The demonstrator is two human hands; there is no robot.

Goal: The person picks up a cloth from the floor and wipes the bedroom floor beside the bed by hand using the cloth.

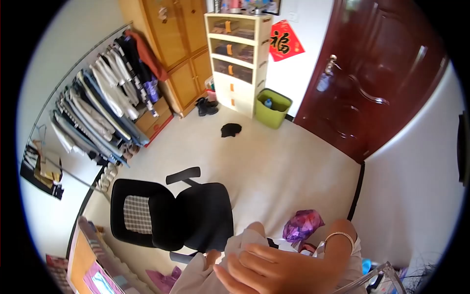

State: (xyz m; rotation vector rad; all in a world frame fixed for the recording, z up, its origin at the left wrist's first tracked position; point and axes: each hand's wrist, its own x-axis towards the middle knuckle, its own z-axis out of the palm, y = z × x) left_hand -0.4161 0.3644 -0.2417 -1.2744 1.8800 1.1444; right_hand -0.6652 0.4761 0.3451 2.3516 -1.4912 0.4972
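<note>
My right hand (271, 268) is held low in front of my lap, back upward, with a bracelet (339, 235) on the wrist. Its fingers point left, stretched and slightly apart, and nothing shows in them. Beneath it are my light-coloured trousers (196, 277). A small patch of skin shows beside the chair, but I cannot make out which body part it is; my left hand is not plainly visible. The black office chair (205, 215) stands just ahead to the left. A shiny purple plastic bag (303, 225) lies on the floor beyond my right hand.
A clothes rack (93, 108) lines the left wall. Wooden wardrobe (176, 39), drawer unit (235, 93) and green bin (271, 115) stand at the back. Black boots (206, 107) and a black cloth (230, 130) lie on the floor. A dark red door (372, 73) is shut at right.
</note>
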